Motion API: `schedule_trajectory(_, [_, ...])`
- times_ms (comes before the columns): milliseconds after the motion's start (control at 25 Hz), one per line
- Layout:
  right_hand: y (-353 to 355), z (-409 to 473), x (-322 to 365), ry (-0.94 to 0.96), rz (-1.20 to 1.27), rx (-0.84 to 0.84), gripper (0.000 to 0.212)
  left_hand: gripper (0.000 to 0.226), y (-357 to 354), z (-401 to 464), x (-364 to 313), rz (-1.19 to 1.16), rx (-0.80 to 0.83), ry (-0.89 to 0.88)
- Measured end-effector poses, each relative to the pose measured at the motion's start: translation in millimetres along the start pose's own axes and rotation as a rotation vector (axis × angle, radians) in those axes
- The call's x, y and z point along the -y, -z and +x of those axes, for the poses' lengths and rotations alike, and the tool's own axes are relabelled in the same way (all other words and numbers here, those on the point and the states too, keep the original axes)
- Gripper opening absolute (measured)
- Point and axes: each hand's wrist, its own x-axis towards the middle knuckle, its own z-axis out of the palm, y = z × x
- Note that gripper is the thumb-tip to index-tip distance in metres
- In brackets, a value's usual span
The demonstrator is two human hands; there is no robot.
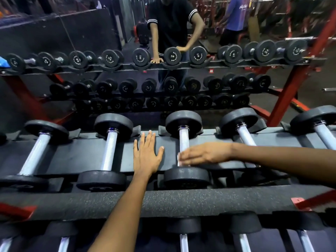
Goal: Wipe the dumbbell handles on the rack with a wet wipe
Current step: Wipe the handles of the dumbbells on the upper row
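Observation:
Several black dumbbells with silver knurled handles lie across the top shelf of the rack (81,157). My right hand (205,153) reaches in from the right and lies over the near end of the middle dumbbell's handle (183,139), pressing a white wet wipe (179,159) against it; the fingers look fairly straight and are blurred. My left hand (147,153) rests flat with spread fingers on the shelf, between that dumbbell and the one to its left (110,151).
A mirror behind the rack reflects the dumbbell rows, a person in a black shirt (172,24) and another in blue (236,13). A padded black rail (181,202) runs below the top shelf, with more dumbbells (183,240) on a lower shelf. Red frame legs (294,82) stand at right.

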Motion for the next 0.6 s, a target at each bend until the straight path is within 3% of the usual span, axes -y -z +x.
schedule_trajectory(160, [12,4,-16,-0.242,-0.108,-0.223,0.041,0.074,2,-4,-1,-0.018,0.000,0.012])
schedule_trajectory(320, [-2,6,-4,0.082,-0.064,0.022,0.042,0.073,3,-1,-1,-0.031,-0.008,0.011])
schedule_trajectory(440, [34,30,-29,-0.126,-0.221,-0.082,0.031,0.071,1,-2,-1,-0.025,-0.003,0.012])
schedule_trajectory(520, [31,47,-10,-0.217,-0.185,0.190,0.033,0.073,1,-3,0,-0.026,-0.001,0.013])
schedule_trajectory(600, [39,59,7,-0.239,0.016,0.501,0.037,0.075,2,-1,0,-0.034,-0.002,0.011])
